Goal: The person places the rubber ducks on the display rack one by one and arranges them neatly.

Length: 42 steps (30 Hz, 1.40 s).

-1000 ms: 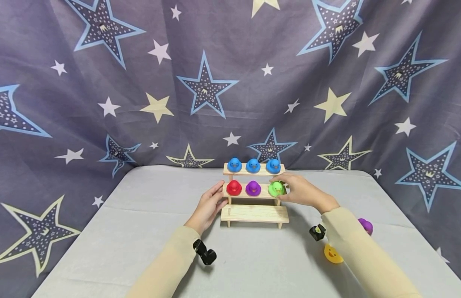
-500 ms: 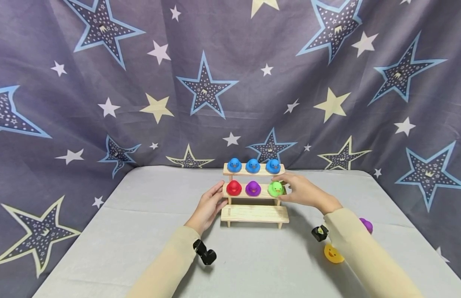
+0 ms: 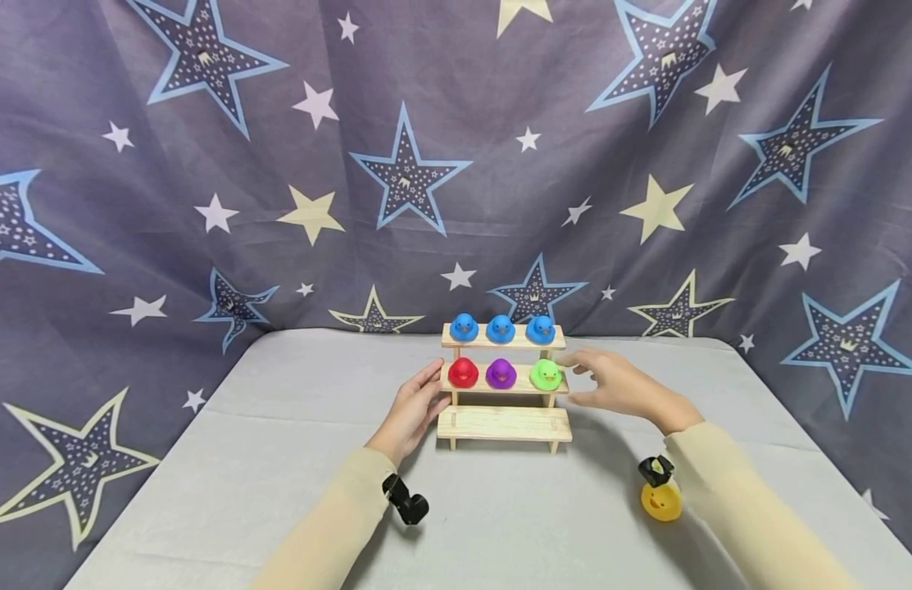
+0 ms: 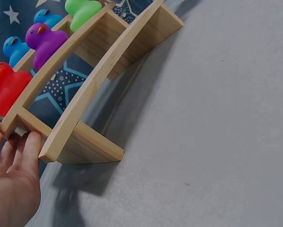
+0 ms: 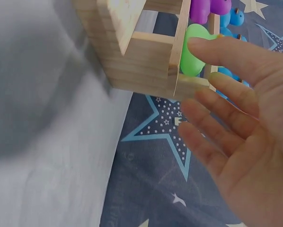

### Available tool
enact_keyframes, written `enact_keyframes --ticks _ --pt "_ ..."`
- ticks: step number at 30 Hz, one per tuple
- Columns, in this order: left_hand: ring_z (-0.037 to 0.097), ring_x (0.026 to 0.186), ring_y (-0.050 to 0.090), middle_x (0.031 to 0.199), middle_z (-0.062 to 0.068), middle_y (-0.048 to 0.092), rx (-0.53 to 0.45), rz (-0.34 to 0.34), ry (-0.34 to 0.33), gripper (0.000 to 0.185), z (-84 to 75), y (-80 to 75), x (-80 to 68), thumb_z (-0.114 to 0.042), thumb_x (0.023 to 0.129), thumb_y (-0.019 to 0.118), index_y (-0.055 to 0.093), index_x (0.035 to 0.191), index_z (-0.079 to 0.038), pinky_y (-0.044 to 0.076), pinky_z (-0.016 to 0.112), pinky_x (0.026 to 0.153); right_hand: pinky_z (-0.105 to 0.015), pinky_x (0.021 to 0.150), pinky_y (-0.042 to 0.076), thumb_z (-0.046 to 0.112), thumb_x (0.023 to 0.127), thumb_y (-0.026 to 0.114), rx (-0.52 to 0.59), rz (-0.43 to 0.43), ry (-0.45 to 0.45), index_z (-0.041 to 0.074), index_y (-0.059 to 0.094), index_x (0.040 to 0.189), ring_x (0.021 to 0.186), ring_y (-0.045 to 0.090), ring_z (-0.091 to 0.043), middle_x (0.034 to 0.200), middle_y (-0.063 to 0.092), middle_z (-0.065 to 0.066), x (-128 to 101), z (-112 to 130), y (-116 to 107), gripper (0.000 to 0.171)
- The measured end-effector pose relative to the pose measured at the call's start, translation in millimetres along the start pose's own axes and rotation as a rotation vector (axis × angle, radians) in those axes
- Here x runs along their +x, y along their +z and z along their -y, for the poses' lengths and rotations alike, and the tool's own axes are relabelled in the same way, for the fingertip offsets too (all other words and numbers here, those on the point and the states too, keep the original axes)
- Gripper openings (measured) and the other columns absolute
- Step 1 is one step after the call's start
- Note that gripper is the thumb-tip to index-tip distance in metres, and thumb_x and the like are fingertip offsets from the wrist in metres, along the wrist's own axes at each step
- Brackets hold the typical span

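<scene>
A three-step wooden display stand point(image 3: 503, 423) is upright on the table. My left hand point(image 3: 407, 414) grips its left end at the middle step, thumb near the red duck and fingers underneath in the left wrist view. On that step sit a red rubber duck point(image 3: 463, 373), a purple rubber duck point(image 3: 501, 374) and a green rubber duck point(image 3: 546, 374). Three blue rubber ducks point(image 3: 501, 329) line the top step; the lowest step is bare. Just right of the green duck, my right hand point(image 3: 625, 389) holds nothing, its fingers spread and apart from the duck point(image 5: 192, 52).
A yellow rubber duck point(image 3: 662, 506) lies on the grey table point(image 3: 500, 516) beside the right sleeve. Behind the table hangs a dark curtain point(image 3: 456, 246) with stars. Black wrist cameras sit on both sleeves, the left wrist camera point(image 3: 406, 500) close above the table.
My right hand has let go of the green duck and drawn back to the right. The purple duck at the table's right is now hidden by the sleeve. The left hand has stayed put.
</scene>
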<state>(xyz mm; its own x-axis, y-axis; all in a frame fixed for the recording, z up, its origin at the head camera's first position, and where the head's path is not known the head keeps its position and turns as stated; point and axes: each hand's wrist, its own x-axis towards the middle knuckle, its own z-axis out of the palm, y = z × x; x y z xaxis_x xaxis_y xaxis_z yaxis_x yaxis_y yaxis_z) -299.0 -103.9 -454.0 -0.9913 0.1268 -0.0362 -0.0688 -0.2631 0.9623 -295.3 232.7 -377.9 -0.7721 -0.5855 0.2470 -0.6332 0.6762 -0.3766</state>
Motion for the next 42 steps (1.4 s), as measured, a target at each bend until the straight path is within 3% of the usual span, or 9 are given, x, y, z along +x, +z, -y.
enact_keyframes --ticks 20,35,42 --pt "0.032 0.141 0.038 0.158 0.017 0.033 0.006 0.002 0.0 0.054 -0.6 0.0 0.1 -0.001 0.104 0.041 0.032 0.156 -0.004 0.043 0.039 0.112 -0.049 0.087 0.058 0.016 0.083 0.081 -0.065 -0.017 0.003 -0.002 0.065 0.125 0.102 0.066 -0.031 0.121 0.067 -0.015 -49 -12 -22 0.049" --pt "0.032 0.141 0.038 0.159 0.018 0.032 0.003 0.003 -0.006 0.054 0.0 -0.1 0.4 -0.001 0.104 0.041 0.032 0.156 -0.004 0.043 0.039 0.112 -0.051 0.081 0.061 0.014 0.081 0.083 -0.017 -0.027 0.061 -0.002 0.067 0.122 0.097 0.068 -0.03 0.115 0.07 -0.013 -83 -27 -27 0.047" --pt "0.033 0.141 0.038 0.159 0.018 0.031 0.001 0.011 -0.002 0.054 -0.4 -0.5 -0.2 -0.001 0.104 0.041 0.031 0.156 -0.004 0.043 0.039 0.112 -0.046 0.08 0.061 0.015 0.083 0.082 0.005 -0.006 0.069 0.002 0.069 0.12 0.095 0.069 -0.026 0.112 0.071 -0.008 -97 -28 -22 0.042"
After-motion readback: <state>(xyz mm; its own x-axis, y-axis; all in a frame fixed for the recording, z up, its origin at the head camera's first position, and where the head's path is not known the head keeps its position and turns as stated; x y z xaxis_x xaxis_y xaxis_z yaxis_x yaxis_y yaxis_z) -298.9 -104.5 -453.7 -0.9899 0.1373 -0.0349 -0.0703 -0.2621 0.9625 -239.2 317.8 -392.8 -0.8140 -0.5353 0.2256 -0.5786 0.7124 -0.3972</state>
